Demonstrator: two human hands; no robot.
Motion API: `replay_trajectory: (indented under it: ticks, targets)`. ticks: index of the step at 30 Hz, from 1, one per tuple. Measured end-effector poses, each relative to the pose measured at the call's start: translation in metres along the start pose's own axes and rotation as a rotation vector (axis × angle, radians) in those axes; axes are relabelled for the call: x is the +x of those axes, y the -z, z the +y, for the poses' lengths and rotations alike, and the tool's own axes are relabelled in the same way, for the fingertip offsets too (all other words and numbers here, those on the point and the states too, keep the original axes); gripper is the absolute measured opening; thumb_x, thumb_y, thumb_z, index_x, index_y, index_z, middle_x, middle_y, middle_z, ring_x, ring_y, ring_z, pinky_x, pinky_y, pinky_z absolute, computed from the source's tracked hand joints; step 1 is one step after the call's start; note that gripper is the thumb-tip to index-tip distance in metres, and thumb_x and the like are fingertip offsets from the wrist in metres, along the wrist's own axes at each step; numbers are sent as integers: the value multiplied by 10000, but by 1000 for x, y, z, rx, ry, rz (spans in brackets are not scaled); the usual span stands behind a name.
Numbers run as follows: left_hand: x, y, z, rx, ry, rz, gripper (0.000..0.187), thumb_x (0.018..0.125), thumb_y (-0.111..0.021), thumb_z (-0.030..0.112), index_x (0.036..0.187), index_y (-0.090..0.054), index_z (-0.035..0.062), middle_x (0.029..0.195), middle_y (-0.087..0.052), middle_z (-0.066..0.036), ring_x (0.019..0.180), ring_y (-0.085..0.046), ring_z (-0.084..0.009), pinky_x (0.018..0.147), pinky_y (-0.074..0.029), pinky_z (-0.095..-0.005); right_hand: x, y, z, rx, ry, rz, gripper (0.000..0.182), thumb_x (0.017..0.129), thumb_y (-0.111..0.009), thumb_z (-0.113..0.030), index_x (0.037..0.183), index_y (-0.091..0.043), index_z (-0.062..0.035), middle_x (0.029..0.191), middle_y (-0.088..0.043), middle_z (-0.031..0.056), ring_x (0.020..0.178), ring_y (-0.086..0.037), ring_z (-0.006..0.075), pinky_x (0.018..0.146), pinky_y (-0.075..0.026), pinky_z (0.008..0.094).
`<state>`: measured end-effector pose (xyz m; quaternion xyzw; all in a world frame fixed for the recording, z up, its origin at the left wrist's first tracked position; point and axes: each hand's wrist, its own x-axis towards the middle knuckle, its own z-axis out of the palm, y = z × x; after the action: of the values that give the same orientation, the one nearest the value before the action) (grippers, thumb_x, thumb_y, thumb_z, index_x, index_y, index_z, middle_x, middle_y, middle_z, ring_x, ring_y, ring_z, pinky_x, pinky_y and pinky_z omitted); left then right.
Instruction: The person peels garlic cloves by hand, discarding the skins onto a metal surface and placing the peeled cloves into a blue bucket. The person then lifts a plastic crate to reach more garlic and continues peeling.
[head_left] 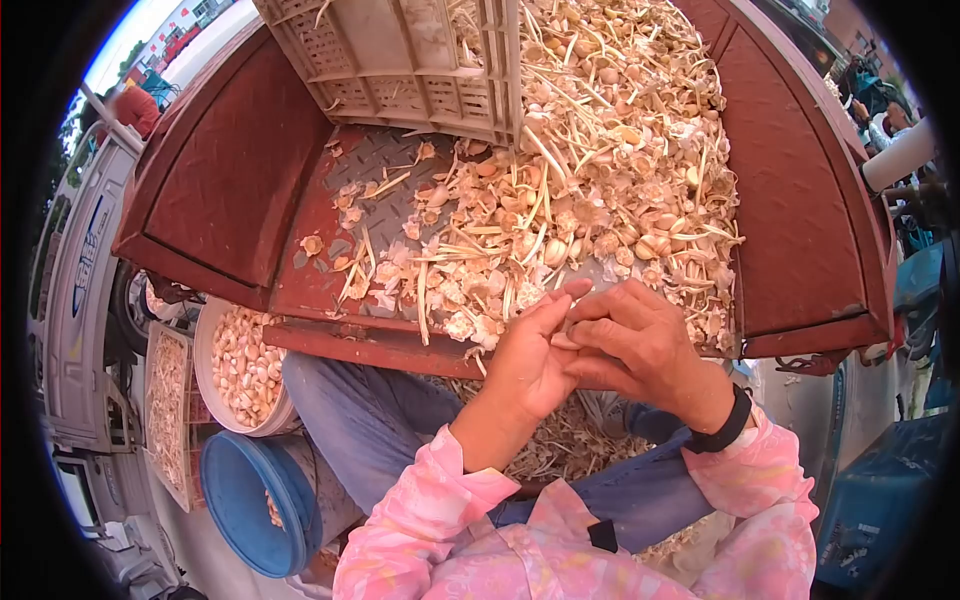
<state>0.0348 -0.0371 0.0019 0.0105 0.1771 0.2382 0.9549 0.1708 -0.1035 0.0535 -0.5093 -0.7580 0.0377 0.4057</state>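
My left hand is palm up at the front lip of a red metal cart bed, its fingers curled in against my right hand. Reaching over from the other side, my right hand has its fingers bent and pinched together above the left palm. A small pale piece, apparently a garlic clove, shows between the two hands, mostly hidden by the fingers. Just beyond them lies a thick heap of garlic cloves, dry stems and papery skins, spread over the bed's metal floor.
A plastic crate stands tilted at the back left of the bed. Red side panels enclose the heap. At lower left are a white bucket full of cloves, a blue bucket with a few cloves, and a shallow crate.
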Motion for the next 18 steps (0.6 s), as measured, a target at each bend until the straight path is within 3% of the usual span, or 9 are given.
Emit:
replay_trajectory:
  ticks: [1,3,4,5,8,9,12,15,18]
  targets:
    - [-6,1,2,-46,21,-17,250,947,-472,95,1181,-465,7,1037,-549,-144,921,-575,-214,698,-536,-287,0,-3,0,48,30,6,191,741,-719,-124,892,-622,-60,858,-622,82,764,-623,257,650,-500,340]
    - [-23,6,19,-137,59,-49,226,954,-461,99,1160,-471,8,985,-527,-131,829,-550,-177,606,-512,-227,4,0,14,147,-152,8,203,766,-694,-122,945,-631,-51,927,-630,84,822,-618,289,683,-503,363]
    - [-40,-10,33,-171,33,-5,218,961,-448,103,1152,-474,0,922,-477,-107,697,-456,-132,497,-435,-186,9,0,27,102,-211,-4,202,774,-685,-123,955,-631,-50,955,-630,90,840,-617,300,695,-504,364]
    - [-58,-19,50,-147,-45,-38,212,965,-439,99,1145,-485,-4,900,-450,-92,665,-415,-111,463,-395,-185,12,-3,37,58,-271,-12,200,783,-675,-123,964,-632,-49,983,-631,96,857,-615,312,708,-504,364]
    - [-109,-14,126,167,-499,-98,242,975,-419,95,1173,-486,-25,887,-444,-79,631,-397,-84,425,-345,-161,9,-14,48,-213,-72,-207,185,800,-618,-100,979,-624,-53,1131,-594,113,899,-616,318,756,-508,383]
    - [-127,1,158,350,-719,38,242,959,-456,101,1165,-486,-23,892,-511,-88,618,-423,-72,416,-360,-155,9,-14,50,-260,6,-276,180,801,-609,-98,975,-622,-54,1153,-586,113,902,-617,314,759,-509,389]
    - [-175,73,252,903,-1057,588,261,941,-489,104,1171,-517,-16,958,-569,-85,638,-441,-55,457,-369,-168,-1,1,37,-246,-206,-388,147,793,-598,-90,937,-625,-79,1154,-584,99,915,-615,295,756,-507,389]
    - [-196,108,279,1219,-804,1181,276,923,-494,85,1174,-544,-17,1025,-594,-93,713,-507,-65,589,-441,-195,-5,3,41,-205,-305,-307,177,777,-600,-75,953,-617,-85,1014,-588,92,876,-611,292,718,-496,402]
    - [-206,147,298,1811,-1163,1113,283,912,-485,70,1168,-567,-21,1078,-595,-95,816,-563,-90,748,-463,-231,10,-8,45,-297,-155,-221,224,755,-605,-52,979,-591,-65,900,-565,100,838,-597,309,705,-482,419]
